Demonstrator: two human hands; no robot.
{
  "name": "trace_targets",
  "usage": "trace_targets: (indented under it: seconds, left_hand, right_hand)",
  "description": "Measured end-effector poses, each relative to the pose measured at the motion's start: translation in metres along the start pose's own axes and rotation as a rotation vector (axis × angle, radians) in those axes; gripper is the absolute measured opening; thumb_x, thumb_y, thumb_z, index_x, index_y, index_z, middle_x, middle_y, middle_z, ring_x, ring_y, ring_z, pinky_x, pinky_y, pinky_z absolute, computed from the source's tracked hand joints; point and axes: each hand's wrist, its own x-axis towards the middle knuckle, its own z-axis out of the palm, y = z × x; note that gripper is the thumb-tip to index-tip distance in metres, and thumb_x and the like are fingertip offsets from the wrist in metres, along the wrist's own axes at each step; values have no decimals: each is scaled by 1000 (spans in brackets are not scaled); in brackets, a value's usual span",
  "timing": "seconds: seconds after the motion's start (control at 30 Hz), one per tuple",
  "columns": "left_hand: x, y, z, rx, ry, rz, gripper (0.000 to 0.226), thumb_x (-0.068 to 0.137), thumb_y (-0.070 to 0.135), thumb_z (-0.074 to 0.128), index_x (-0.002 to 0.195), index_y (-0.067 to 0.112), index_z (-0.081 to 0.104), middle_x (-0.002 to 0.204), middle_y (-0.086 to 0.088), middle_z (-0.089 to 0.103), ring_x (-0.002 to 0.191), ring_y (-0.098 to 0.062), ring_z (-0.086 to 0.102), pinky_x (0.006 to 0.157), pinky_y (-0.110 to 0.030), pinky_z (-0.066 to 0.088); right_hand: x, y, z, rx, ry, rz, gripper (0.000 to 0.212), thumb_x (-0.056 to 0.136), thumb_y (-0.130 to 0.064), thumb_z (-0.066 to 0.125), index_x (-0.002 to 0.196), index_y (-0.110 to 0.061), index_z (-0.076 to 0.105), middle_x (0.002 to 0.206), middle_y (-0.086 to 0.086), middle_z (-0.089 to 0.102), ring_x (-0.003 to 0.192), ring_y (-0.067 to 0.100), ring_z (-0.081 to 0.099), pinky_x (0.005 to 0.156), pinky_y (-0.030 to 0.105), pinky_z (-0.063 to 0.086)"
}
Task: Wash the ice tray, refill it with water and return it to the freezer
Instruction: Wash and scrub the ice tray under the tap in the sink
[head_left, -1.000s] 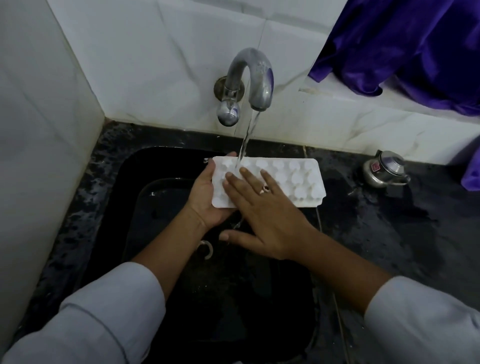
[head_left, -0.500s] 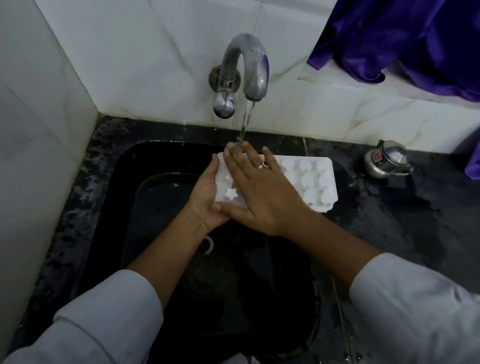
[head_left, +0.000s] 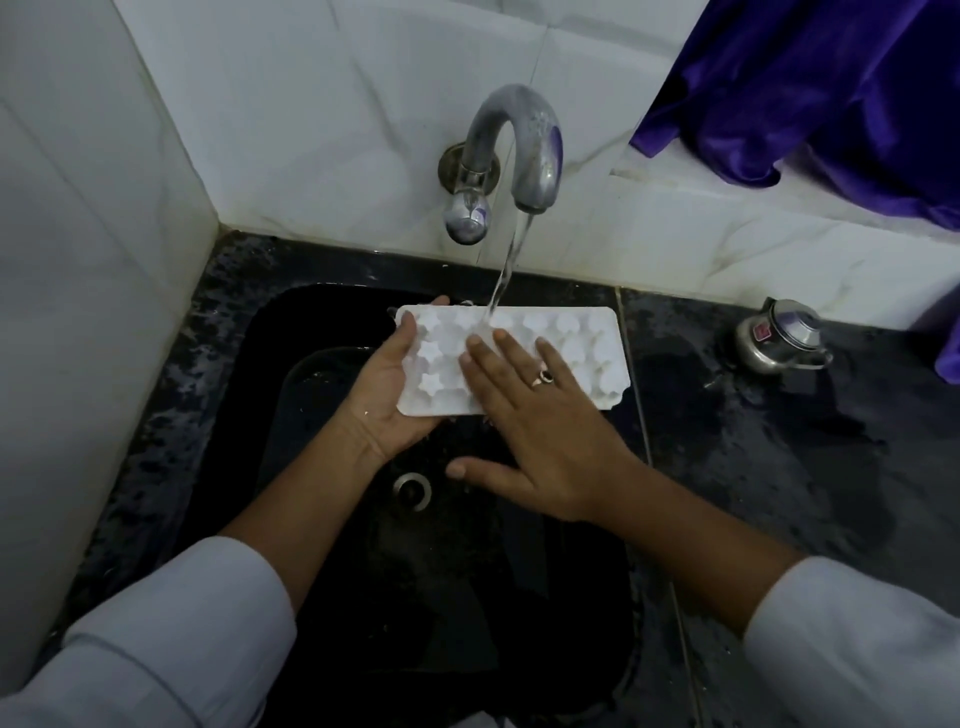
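White tray (head_left: 571, 335): held over the sink (head_left: 311, 332), just below the tap (head_left: 519, 140), long side across the view. The face with the star shapes is up; whether that is the open side or the underside cannot be told.
Water (head_left: 506, 270): runs from the tap and lands on the tray left of its middle, just beyond the right fingertips.
Left hand (head_left: 384, 400): grips the tray's left end, palm beneath, thumb over the near left edge, one fingertip showing past the far edge.
Right hand (head_left: 545, 436): lies flat on the tray's face, fingers straight and slightly spread, thumb held wide and clear of the tray over the basin. A ring (head_left: 543, 376) sits on one finger.
Step in hand: judged to be washing, with the flat hand rubbing the face under the stream.
Done: tray is at the sink, tap is on, the surface is wet.
Left: finish the rinse, fill the cells, shut off the tap, carry the tray to the freezer. No freezer is in view.
Soap: none visible.
Drain (head_left: 413, 488): open, no standing water apparent.
Counter (head_left: 779, 467): dark and wet, with a small steel pot (head_left: 779, 338) on it well apart from the tray.
Progress: early, first of three stages.
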Motion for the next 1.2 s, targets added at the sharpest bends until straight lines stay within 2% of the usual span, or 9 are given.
trace_targets:
  seconds: [0.07,0.17,0.33,0.5,0.7,0.77,0.87,1.07,1.2]
  left_hand:
    - [-1,-6,-1,36,0,2,51,110,43,38,156,22,48,141,-14,66,117,-29,71,99,-52,57]
    - [-2,-8,0,54,-5,17,51,109,41,39,155,21,48,143,-13,65,116,-29,72,97,-50,59]
    - [-2,12,-10,12,14,21,49,110,43,39,154,25,51,138,-15,68,117,-31,72,93,-52,60]
    - [-7,9,-2,64,-3,33,45,109,41,40,146,22,57,136,-15,69,117,-31,72,92,-52,61]
    - [-13,29,-19,-34,27,64,48,110,40,40,153,24,53,143,-15,65,128,-34,64,95,-58,58]
    - [-17,26,-19,11,26,51,45,110,40,41,148,24,59,144,-15,64,129,-35,63,100,-58,55]
    - [-26,23,-20,64,57,63,45,107,40,44,144,24,63,138,-14,68,123,-32,68,94,-56,58]
    - [-37,37,-39,30,101,102,45,110,40,40,149,24,57,139,-10,68,122,-29,69,99,-53,58]
    - [-43,32,-41,54,108,93,44,110,41,41,145,25,63,140,-12,68,125,-31,67,100,-59,52]
  right_hand:
    - [13,12,-6,5,11,53,98,97,-81,19,167,-14,6,174,6,-1,161,26,-7,128,56,2]
    - [26,16,-13,39,30,127,97,97,-81,20,167,-13,7,175,7,1,161,26,-6,128,56,2]
    - [-2,-6,-2,-37,-8,-59,101,96,-83,21,166,-12,4,174,8,0,161,27,-7,128,56,2]
    - [29,18,-19,24,37,129,97,97,-81,18,167,-15,3,174,6,-2,161,28,-6,128,57,0]
    - [-3,-10,-4,-22,-3,-53,100,96,-82,20,166,-12,7,174,7,-2,161,27,-6,128,56,2]
    - [14,1,-8,6,17,32,98,97,-81,20,167,-14,4,174,6,0,161,27,-6,128,56,0]
    - [35,12,-14,48,37,152,96,98,-80,21,167,-14,5,175,5,3,161,28,-4,128,56,-2]
    - [8,-10,2,-36,-13,-52,100,96,-83,20,166,-13,5,174,7,-1,161,27,-6,128,56,2]
    - [35,7,-10,12,11,139,98,97,-82,16,166,-14,2,175,6,-1,161,28,-6,128,56,-1]
